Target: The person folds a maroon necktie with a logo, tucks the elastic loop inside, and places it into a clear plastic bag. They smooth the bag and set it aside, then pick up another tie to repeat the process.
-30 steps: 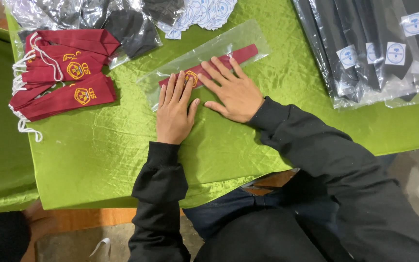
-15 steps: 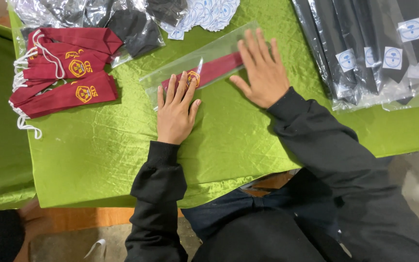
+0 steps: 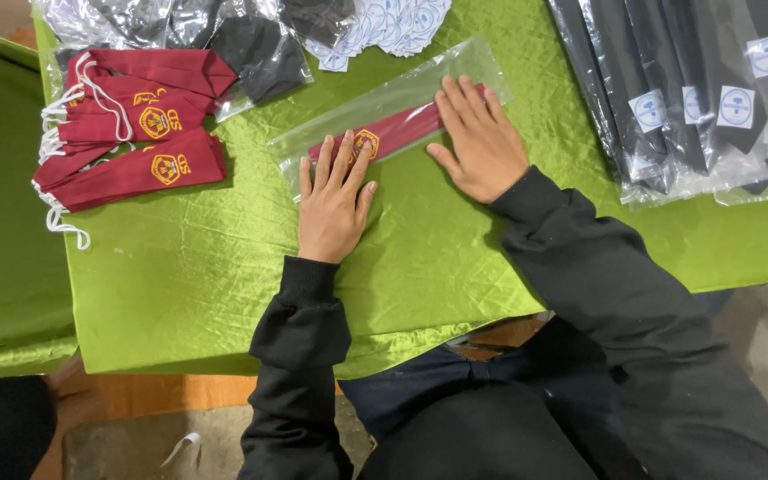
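Left hand [image 3: 332, 206] and right hand [image 3: 482, 138] lie open and flat, pressing a clear sleeve [image 3: 393, 107] holding a maroon tie [image 3: 393, 133] on the green desk [image 3: 206, 276]

So the tablecloth [image 3: 224, 284] was shiny lime green, the tie [image 3: 384, 135] in the clear bag [image 3: 402, 98] was maroon with a yellow-gold crest, same as the loose ties [image 3: 135, 169], and the bagged ties [image 3: 686, 89] were black with white-and-blue stickers.

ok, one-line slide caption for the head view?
Both hands, left hand and right hand, press flat a clear bag holding a maroon tie.
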